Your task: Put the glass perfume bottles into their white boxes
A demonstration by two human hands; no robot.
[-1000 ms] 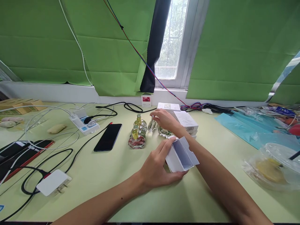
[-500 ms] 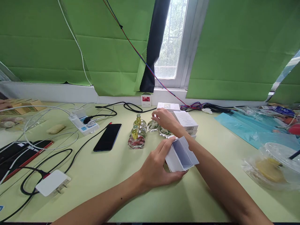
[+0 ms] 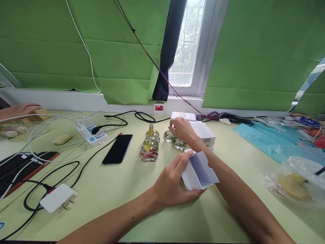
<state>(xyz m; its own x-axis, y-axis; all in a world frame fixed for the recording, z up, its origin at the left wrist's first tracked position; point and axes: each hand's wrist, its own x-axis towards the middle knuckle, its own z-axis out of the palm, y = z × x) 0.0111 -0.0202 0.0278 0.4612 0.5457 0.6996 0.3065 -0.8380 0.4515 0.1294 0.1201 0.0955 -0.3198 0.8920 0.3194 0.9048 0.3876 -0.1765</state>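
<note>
My left hand (image 3: 175, 183) is wrapped round a small white carton (image 3: 194, 174), whose top is open with a flap sticking out; the inside looks hollow. Farther back, my right hand (image 3: 181, 128) pinches the top of a round glass perfume bottle (image 3: 168, 136) standing on the table. Its neck is hidden behind my fingers. Under my right wrist is a second clear perfume bottle (image 3: 179, 144). To the left stands a row of several perfume bottles with gold necks, the nearest a pinkish perfume bottle (image 3: 148, 155).
White boxes (image 3: 203, 131) are stacked behind my right forearm. A black phone (image 3: 117, 149), a power strip (image 3: 92, 135) and a white charger (image 3: 59, 197) with cables lie left. A blue plastic sheet (image 3: 256, 139) and a lidded plastic cup (image 3: 304, 169) are right. Another person's hand (image 3: 21, 110) is far left.
The view has shifted slightly. My right fingers have drawn in at the bottle's top, while the carton stays in my left hand. The other person's hand has come farther in over the wooden blocks.
</note>
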